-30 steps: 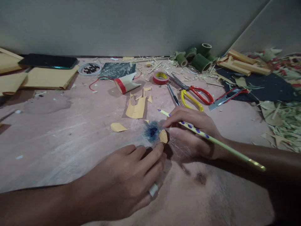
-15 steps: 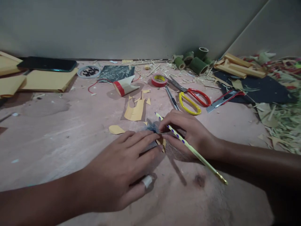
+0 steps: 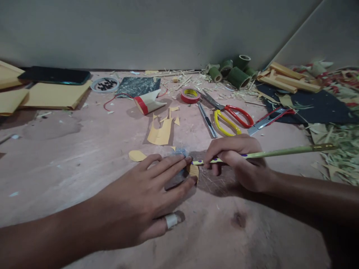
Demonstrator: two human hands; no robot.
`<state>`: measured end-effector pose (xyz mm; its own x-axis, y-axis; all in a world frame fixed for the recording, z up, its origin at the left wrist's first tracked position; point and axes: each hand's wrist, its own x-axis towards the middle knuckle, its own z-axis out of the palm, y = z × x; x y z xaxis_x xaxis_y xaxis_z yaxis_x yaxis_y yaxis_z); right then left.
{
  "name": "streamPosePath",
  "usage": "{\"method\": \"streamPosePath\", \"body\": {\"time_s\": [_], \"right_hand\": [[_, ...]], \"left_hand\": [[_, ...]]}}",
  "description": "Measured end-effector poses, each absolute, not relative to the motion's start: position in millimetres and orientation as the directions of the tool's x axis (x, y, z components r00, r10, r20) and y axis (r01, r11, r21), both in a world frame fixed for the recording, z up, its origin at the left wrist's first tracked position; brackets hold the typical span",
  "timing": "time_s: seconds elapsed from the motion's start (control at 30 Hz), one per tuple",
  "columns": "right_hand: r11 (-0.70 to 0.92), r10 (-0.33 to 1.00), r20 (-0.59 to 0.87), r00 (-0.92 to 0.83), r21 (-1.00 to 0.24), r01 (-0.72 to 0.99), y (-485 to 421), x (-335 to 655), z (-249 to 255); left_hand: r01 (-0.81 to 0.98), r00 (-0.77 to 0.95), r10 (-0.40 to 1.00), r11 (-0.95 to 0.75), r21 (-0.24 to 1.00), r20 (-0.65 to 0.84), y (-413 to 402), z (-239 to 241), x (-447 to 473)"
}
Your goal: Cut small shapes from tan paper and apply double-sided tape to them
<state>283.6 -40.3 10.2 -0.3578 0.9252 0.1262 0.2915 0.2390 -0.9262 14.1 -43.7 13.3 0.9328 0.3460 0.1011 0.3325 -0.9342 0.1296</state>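
My right hand (image 3: 238, 158) grips a pale green pencil (image 3: 283, 151) with purple dots, held nearly level. The pencil's tip is close to the fingertips of my left hand (image 3: 148, 198). That hand lies flat with its fingers stretched over a small piece of yellow paper (image 3: 193, 172), whose right edge shows between the fingertips. A white wrap (image 3: 171, 220) covers part of the left thumb. Beyond the fingers lies a curved yellow paper cutout (image 3: 159, 132) with an arched gap. A rounded scrap of yellow paper (image 3: 137, 155) rests just beside the left hand.
Yellow- and red-handled scissors (image 3: 228, 116), a grey craft knife (image 3: 206, 120), red tape (image 3: 190, 95) and a larger cutter (image 3: 269, 120) lie ahead. Behind stand green bamboo pieces (image 3: 238, 77). A red-banded cone (image 3: 147, 102), seed dish (image 3: 105, 85) and phone (image 3: 56, 75) sit left. Shavings (image 3: 336, 149) heap right.
The pencil has swung round from slanting toward me to nearly level, its tip now at the left fingertips. My right hand has moved slightly right. My left hand has stayed almost still.
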Motion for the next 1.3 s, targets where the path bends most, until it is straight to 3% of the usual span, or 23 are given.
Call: {"method": "streamPosePath", "body": {"time_s": [0.27,0.53,0.77,1.13,1.3], "right_hand": [[0.369,0.892,0.221,-0.395,-0.860,0.352,-39.3,283.3,8.6],[0.457,0.727,0.268,-0.632,-0.876,0.154,-38.8,285.4,14.9],[0.192,0.940,0.112,-0.324,-0.955,0.227,-43.1,283.7,10.2],[0.400,0.842,0.233,-0.487,-0.875,0.273,-39.1,287.1,9.8],[0.228,0.926,0.137,-0.352,-0.946,0.231,-42.6,289.9,7.3]], "left_hand": [[0.321,0.942,0.326,-0.945,0.067,0.081,-46.8,13.6,14.2],[0.282,0.957,0.283,-0.959,0.018,0.067,-46.7,8.3,13.2],[0.319,0.947,0.319,-0.948,0.018,0.025,-49.9,13.3,14.8],[0.341,0.939,0.342,-0.940,0.025,0.030,-51.0,12.1,14.4],[0.342,0.938,0.342,-0.940,0.022,0.049,-51.0,12.2,15.2]]}}
